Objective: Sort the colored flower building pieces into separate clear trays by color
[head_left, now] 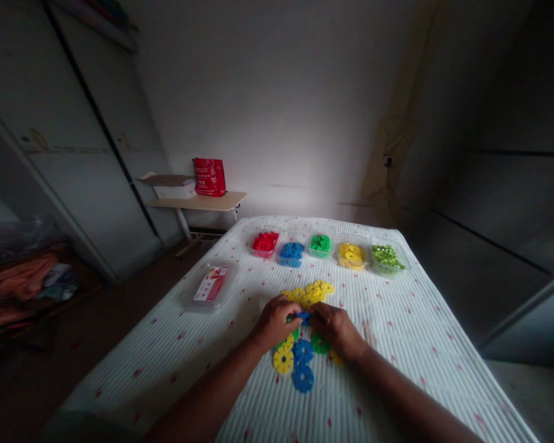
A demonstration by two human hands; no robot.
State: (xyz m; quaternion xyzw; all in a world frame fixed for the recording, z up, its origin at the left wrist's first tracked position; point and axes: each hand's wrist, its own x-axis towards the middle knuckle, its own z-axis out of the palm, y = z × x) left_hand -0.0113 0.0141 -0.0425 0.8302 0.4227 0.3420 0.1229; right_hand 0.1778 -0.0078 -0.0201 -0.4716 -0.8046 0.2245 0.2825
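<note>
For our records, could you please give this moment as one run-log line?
left hand: holding blue piece | right hand: holding same piece | yellow discs: beyond hands | blue discs: nearer the wearer

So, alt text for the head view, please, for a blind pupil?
A person's left hand and right hand hold a blue piece among yellow, green and blue discs on a white cloth; five tubs of colored pieces stand behind.

Flat notched discs (303,364)
A partly hidden blue piece (303,316) is held centrally; yellow discs (308,300) overlap at twelve o'clock, blue discs (303,364) at six, a green disc (320,343) at five.
</note>
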